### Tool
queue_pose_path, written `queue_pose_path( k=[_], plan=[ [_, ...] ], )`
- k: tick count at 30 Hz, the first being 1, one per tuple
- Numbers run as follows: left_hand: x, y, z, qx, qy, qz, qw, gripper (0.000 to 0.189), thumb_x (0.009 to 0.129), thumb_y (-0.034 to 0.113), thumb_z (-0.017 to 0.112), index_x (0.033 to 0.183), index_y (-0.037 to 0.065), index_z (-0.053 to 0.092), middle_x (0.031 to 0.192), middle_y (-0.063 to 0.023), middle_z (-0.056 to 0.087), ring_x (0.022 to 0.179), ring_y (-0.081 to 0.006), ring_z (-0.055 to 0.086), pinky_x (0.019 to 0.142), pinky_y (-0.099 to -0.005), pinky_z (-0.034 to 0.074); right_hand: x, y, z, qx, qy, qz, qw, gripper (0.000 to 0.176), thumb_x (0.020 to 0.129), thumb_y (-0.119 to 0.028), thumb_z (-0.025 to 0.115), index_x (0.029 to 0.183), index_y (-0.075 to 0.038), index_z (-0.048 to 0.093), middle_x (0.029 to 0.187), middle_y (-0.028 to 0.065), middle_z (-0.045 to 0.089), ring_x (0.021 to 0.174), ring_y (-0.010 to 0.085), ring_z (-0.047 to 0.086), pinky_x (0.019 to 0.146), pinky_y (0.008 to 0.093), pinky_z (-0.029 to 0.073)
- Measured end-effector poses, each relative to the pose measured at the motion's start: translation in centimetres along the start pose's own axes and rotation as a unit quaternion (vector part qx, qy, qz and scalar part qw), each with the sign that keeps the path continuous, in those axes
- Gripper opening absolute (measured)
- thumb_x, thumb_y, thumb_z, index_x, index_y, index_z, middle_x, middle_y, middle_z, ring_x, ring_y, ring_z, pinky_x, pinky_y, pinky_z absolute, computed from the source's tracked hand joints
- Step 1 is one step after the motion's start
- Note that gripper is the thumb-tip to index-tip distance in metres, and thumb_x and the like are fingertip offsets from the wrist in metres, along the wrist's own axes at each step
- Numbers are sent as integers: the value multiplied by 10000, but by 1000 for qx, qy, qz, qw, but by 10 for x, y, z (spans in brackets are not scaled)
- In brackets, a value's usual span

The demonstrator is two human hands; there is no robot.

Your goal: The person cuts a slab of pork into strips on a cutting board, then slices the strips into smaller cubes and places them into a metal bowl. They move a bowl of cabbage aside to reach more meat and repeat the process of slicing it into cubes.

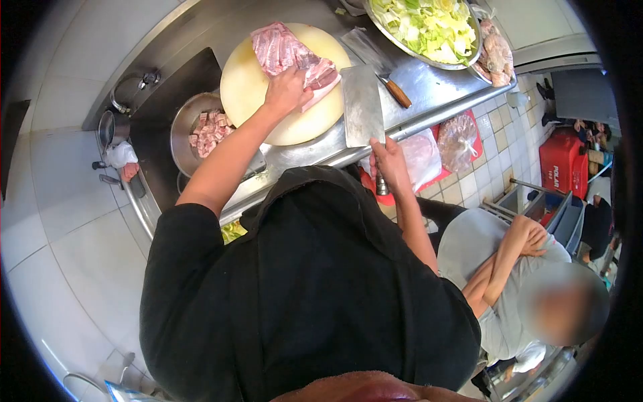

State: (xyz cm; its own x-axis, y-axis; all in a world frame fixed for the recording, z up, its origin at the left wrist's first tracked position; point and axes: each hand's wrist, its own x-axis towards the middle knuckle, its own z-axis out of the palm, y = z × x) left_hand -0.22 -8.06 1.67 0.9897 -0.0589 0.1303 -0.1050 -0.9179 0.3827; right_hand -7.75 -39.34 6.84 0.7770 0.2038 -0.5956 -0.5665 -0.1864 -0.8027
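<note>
A slab of raw meat [278,48] lies across the round cutting board [244,74], its right end near the board's edge. My left hand [288,90] presses on the meat's near side, the fingers bent and partly hidden against it. In my right hand [390,161] is the handle of a cleaver [363,106]. Its broad blade points away from me, just right of the board, and I see no contact with the meat. Left of the board, a metal bowl [182,130] contains several cubes of cut meat [211,132], partly covered by my left forearm.
A wooden-handled knife [396,92] rests on the steel counter [429,94]. Behind it stand a bowl of chopped cabbage [429,30] and more raw meat [494,53]. Bagged meat [457,137] is below the counter's edge. A person with crossed arms [502,261] is close on my right.
</note>
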Motion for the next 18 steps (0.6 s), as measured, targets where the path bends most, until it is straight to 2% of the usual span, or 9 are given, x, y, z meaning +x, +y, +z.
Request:
queue_pose_path(
  k=[5, 8, 11, 14, 16, 18],
  plan=[
    [10, 28, 6, -32, 42, -92, 994, 407, 746, 255, 724, 1048, -16, 748, 1004, -222, 702, 938, -395, 705, 871, -493, 565, -12, -10, 12, 44, 28, -22, 998, 246, 1025, -240, 599, 945, -16, 536, 638, 47, 555, 455, 140, 533, 413, 312, 463],
    [12, 41, 10, -21, 28, -135, 990, 415, 773, 276, 729, 1094, 15, 765, 1069, -226, 716, 964, -390, 707, 882, -487, 565, -12, -25, 17, 19, 35, -22, 999, 221, 1020, -222, 594, 940, -25, 533, 639, 43, 553, 452, 137, 532, 414, 310, 474],
    [15, 35, -11, -93, -75, -155, 981, 432, 807, 284, 740, 1175, 60, 766, 1150, -211, 726, 1007, -377, 713, 908, -466, 565, -8, -36, 21, 21, 7, -4, 1000, 221, 1018, -221, 594, 932, -28, 529, 643, 42, 554, 456, 137, 536, 417, 310, 481],
    [13, -20, -32, -159, -66, -124, 977, 421, 830, 283, 754, 1198, 78, 766, 1186, -193, 733, 1032, -347, 725, 938, -443, 564, -4, -27, 23, 39, 14, -4, 999, 229, 1024, -235, 602, 916, -54, 512, 644, 29, 548, 450, 123, 525, 392, 301, 470],
    [18, -37, -61, -88, -33, -173, 980, 451, 826, 258, 768, 1236, 71, 746, 1246, -213, 708, 1109, -340, 704, 1004, -428, 538, -5, -24, 23, 42, 15, 2, 999, 222, 1030, -231, 599, 919, -62, 507, 642, 24, 542, 446, 122, 518, 383, 299, 457],
    [33, -79, -60, -33, 4, -108, 994, 589, 795, 327, 792, 1325, 90, 693, 1361, -228, 639, 1232, -374, 627, 1078, -431, 490, -7, -22, 25, 57, 3, 0, 998, 226, 1023, -231, 597, 925, -55, 495, 649, 34, 547, 459, 129, 529, 400, 310, 469]
  ],
)
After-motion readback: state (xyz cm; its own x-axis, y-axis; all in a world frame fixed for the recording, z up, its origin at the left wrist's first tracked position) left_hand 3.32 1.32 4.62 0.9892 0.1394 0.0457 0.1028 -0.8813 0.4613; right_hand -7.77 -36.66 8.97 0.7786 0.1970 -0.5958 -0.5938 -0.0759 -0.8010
